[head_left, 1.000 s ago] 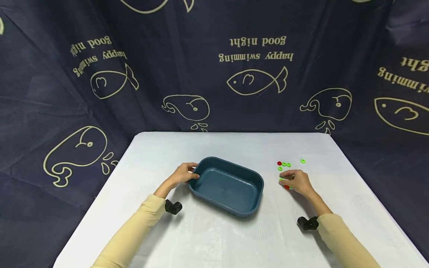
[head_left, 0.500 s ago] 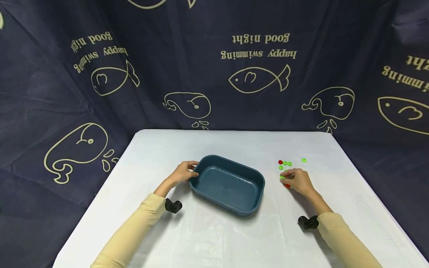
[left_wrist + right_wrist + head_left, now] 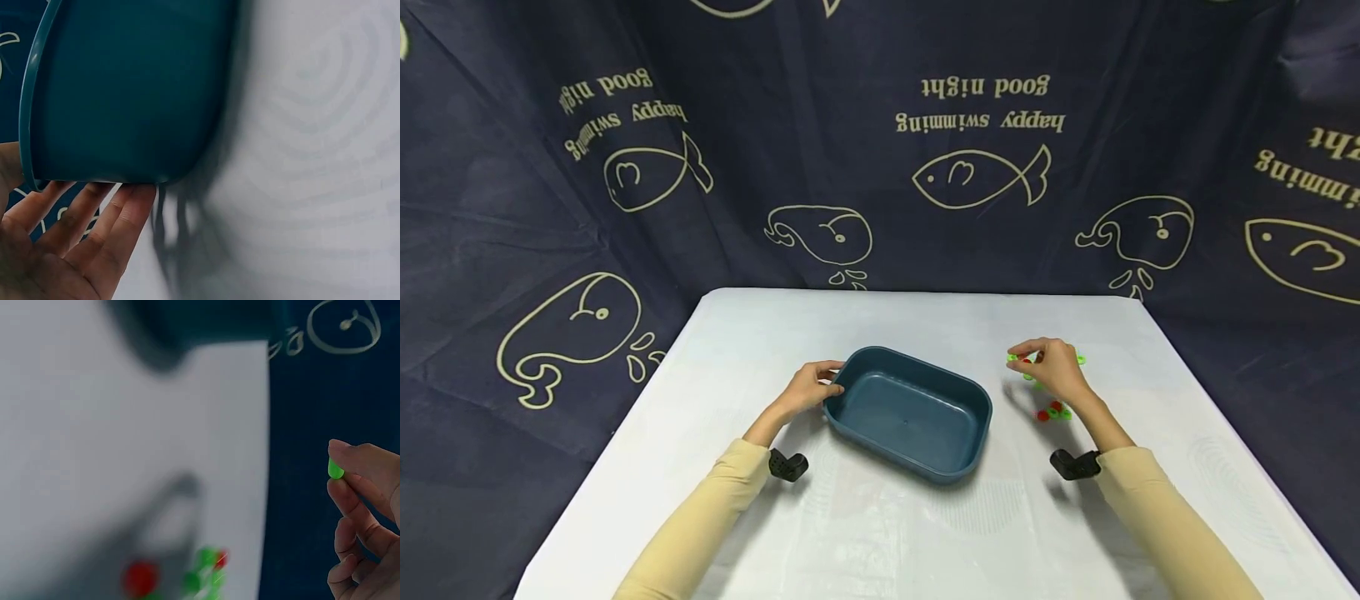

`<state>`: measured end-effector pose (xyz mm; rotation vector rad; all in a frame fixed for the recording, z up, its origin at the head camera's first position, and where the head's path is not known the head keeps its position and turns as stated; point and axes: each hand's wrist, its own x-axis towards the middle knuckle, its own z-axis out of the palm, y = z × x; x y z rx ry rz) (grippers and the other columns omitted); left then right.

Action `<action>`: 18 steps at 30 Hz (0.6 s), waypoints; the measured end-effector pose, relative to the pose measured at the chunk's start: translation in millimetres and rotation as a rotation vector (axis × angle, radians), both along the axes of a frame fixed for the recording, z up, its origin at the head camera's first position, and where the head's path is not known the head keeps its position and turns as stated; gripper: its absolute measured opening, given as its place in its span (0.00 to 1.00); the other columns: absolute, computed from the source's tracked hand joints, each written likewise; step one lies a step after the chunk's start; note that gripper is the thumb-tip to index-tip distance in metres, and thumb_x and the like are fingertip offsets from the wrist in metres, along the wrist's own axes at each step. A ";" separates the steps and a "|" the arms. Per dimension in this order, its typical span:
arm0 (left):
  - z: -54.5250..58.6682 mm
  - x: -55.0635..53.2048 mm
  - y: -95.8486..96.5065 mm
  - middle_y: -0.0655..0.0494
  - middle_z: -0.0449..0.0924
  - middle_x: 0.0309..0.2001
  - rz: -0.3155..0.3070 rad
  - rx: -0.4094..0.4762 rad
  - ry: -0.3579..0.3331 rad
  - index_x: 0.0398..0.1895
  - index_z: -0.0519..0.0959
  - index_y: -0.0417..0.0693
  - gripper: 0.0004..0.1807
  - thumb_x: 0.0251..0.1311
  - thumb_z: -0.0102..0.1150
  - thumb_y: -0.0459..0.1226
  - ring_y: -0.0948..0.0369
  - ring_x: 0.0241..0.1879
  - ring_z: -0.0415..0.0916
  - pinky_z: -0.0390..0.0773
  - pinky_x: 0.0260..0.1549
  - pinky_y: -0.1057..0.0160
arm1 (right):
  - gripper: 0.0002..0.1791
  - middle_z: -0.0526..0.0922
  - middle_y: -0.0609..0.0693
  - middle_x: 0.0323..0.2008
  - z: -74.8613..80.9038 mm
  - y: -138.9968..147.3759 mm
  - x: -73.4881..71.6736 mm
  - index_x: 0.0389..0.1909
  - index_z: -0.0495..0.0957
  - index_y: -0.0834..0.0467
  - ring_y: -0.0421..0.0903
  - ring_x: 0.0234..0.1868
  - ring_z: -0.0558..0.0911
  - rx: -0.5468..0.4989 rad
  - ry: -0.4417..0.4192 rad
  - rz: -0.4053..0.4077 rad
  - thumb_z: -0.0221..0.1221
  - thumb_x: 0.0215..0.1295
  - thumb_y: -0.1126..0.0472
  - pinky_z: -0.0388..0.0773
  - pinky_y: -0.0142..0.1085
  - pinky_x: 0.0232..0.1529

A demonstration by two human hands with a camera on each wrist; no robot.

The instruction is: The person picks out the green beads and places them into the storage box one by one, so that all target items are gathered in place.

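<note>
My left hand (image 3: 807,389) holds the left end of a dark teal plastic basin (image 3: 910,417), thumb over the rim and fingers against the outer wall. The left wrist view shows those fingers (image 3: 119,225) spread under the basin's side (image 3: 131,94). To the right of the basin, my right hand (image 3: 1051,367) is raised above the table, pinching a small green ring (image 3: 336,469) between thumb and forefinger. Below that hand lie several red beads (image 3: 1042,415) and green rings (image 3: 1066,413). More of these pieces sit behind the hand, partly hidden by it.
A white-covered table (image 3: 880,533) carries everything. Behind and beside it hangs a dark blue curtain (image 3: 880,167) with fish and whale drawings. Each wrist bears a black camera, one on the left (image 3: 787,465) and one on the right (image 3: 1075,465).
My right hand has lifted off the table and moved back and slightly left with a green ring pinched in it, uncovering the nearer red and green pieces. My left hand keeps its hold on the basin.
</note>
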<state>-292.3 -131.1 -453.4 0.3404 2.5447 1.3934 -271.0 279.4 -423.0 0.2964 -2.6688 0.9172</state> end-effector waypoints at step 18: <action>-8.0 2.4 -0.7 0.40 0.78 0.49 0.022 0.071 -0.001 0.60 0.74 0.46 0.24 0.58 0.58 0.33 0.59 0.37 0.78 0.74 0.23 0.62 | 0.10 0.85 0.54 0.33 39.6 -130.3 -41.7 0.36 0.86 0.58 0.46 0.28 0.72 -0.049 0.015 0.225 0.68 0.52 0.60 0.67 0.34 0.31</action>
